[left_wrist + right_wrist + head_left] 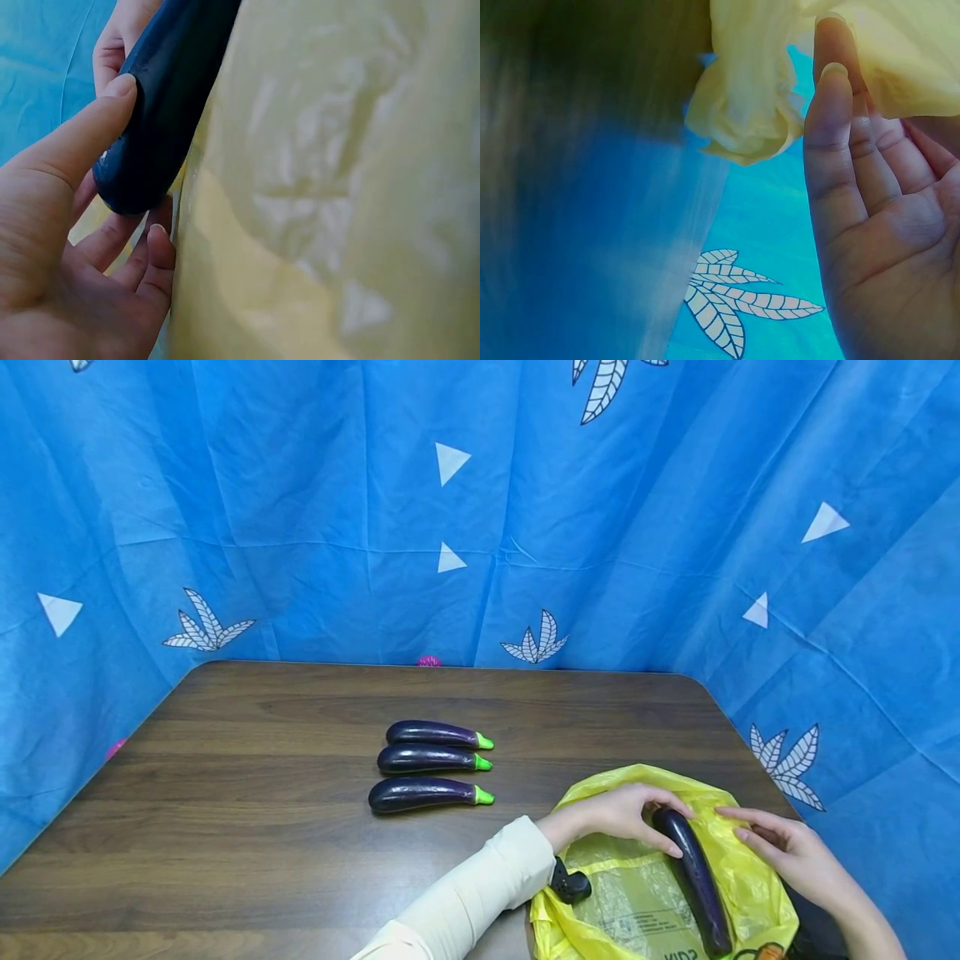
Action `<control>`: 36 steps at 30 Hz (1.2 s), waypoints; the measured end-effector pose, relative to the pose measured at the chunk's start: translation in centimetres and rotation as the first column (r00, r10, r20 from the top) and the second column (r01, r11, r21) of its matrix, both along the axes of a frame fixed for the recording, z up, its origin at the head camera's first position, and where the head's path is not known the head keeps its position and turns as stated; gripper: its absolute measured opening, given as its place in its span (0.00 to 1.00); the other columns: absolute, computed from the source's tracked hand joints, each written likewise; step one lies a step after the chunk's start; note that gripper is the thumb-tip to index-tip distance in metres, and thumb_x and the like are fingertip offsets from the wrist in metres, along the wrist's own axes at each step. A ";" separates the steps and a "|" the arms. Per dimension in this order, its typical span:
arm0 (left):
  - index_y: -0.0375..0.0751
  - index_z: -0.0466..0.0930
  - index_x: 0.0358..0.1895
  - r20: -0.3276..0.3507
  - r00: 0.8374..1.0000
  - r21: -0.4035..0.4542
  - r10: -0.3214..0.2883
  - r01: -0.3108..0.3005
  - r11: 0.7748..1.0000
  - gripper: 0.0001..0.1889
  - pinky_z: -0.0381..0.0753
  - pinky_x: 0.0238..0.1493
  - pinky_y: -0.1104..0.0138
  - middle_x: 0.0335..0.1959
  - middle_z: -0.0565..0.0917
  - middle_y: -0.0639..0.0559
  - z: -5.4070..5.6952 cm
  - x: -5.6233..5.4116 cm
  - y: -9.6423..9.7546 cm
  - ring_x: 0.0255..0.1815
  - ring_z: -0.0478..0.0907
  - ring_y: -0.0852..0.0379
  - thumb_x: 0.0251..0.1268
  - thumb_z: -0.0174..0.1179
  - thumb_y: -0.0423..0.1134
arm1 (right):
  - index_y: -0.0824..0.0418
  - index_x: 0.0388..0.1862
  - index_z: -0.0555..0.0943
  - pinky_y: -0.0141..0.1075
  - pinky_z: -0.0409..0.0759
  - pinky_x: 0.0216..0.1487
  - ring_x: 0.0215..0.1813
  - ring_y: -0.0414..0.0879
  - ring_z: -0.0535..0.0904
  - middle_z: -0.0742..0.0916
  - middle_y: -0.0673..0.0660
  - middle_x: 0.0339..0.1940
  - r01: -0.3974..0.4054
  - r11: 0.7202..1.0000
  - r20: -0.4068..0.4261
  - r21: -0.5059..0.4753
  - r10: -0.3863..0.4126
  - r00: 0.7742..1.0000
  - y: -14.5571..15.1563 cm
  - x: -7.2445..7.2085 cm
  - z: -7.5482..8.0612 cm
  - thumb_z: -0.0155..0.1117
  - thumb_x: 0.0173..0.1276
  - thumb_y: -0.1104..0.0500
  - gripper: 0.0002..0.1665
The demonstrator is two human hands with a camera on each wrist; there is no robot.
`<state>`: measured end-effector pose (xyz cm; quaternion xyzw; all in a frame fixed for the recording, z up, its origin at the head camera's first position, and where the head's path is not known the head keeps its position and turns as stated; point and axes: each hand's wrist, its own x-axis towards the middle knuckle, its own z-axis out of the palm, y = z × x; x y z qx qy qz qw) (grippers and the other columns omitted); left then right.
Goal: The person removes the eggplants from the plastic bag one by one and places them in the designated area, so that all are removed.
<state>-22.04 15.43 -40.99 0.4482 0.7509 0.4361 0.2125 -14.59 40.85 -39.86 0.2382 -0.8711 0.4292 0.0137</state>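
My left hand holds a dark purple eggplant by its rounded end, thumb on one side and fingers around the other. The eggplant slants down inside the open mouth of a yellow plastic bag, its green stem end toward the near edge of the view. At the bag's right rim, my right hand pinches the thin plastic, thumb and forefinger close together. In the right wrist view, the yellow bag runs over the other fingers. Three more eggplants lie side by side on the wooden table, left of the bag.
The brown wooden table ends at a blue patterned curtain behind and on both sides. A black device sits at my left wrist, by the bag's rim. A small orange item shows at the bottom edge.
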 end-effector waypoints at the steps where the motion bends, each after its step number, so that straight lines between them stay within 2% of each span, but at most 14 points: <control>1: 0.48 0.76 0.57 -0.003 1.000 -0.001 0.002 -0.002 1.000 0.25 0.66 0.46 0.83 0.51 0.75 0.69 0.0 0.0 0.0 0.45 0.68 0.77 0.54 0.70 0.39 | 0.73 0.55 0.75 0.26 0.77 0.39 0.49 0.28 0.75 0.79 0.35 0.51 -0.001 1.000 0.004 0.000 0.001 1.000 0.0 0.0 0.0 0.52 0.67 0.76 0.18; 9: 0.47 0.77 0.56 0.011 1.000 0.009 -0.005 0.005 1.000 0.24 0.67 0.45 0.82 0.52 0.75 0.68 1.0 0.1 -0.8 0.45 0.69 0.77 0.54 0.69 0.38 | 0.72 0.56 0.75 0.28 0.78 0.38 0.48 0.28 0.75 0.79 0.35 0.52 -0.007 1.000 0.008 -0.001 0.007 1.000 0.0 0.0 0.0 0.52 0.68 0.75 0.18; 13: 0.46 0.77 0.56 -0.017 1.000 0.011 -0.010 0.010 1.000 0.23 0.66 0.46 0.83 0.52 0.75 0.67 1.6 0.2 -1.1 0.46 0.68 0.77 0.55 0.69 0.38 | 0.72 0.56 0.75 0.27 0.78 0.38 0.48 0.28 0.75 0.78 0.35 0.52 -0.010 1.000 0.004 -0.001 0.010 1.000 0.1 -0.1 0.0 0.52 0.67 0.75 0.19; 19: 0.48 0.76 0.56 -0.096 0.995 -0.015 -0.012 0.011 1.000 0.23 0.64 0.47 0.84 0.53 0.75 0.67 2.4 0.3 -1.6 0.46 0.67 0.78 0.56 0.68 0.41 | 0.71 0.57 0.74 0.27 0.78 0.38 0.49 0.28 0.75 0.78 0.34 0.52 -0.014 1.000 0.010 0.000 0.014 1.000 0.1 -0.1 0.1 0.51 0.68 0.75 0.19; 24: 0.47 0.77 0.56 -0.107 0.994 -0.012 -0.024 0.023 1.000 0.21 0.65 0.47 0.84 0.52 0.76 0.66 2.9 0.4 -2.1 0.45 0.67 0.79 0.58 0.66 0.39 | 0.72 0.57 0.74 0.28 0.78 0.39 0.48 0.28 0.75 0.77 0.33 0.52 0.000 1.000 0.021 0.017 0.000 1.000 -0.1 0.1 0.2 0.52 0.69 0.73 0.18; 30: 0.44 0.78 0.55 -0.095 0.995 0.022 -0.036 0.038 0.999 0.20 0.66 0.47 0.83 0.51 0.77 0.64 3.3 0.6 -2.6 0.44 0.68 0.79 0.59 0.66 0.37 | 0.73 0.56 0.74 0.28 0.78 0.39 0.48 0.28 0.75 0.78 0.33 0.51 0.003 1.000 0.019 0.027 -0.004 1.000 -0.3 0.1 0.3 0.52 0.69 0.72 0.17; 36: 0.45 0.79 0.54 -0.115 0.993 0.014 -0.012 0.013 1.000 0.19 0.68 0.45 0.82 0.50 0.77 0.65 3.4 1.0 -3.1 0.41 0.69 0.77 0.58 0.66 0.39 | 0.72 0.57 0.74 0.27 0.78 0.38 0.48 0.28 0.75 0.79 0.34 0.51 0.004 1.000 0.023 0.014 -0.004 1.000 -0.1 0.1 0.2 0.52 0.69 0.73 0.18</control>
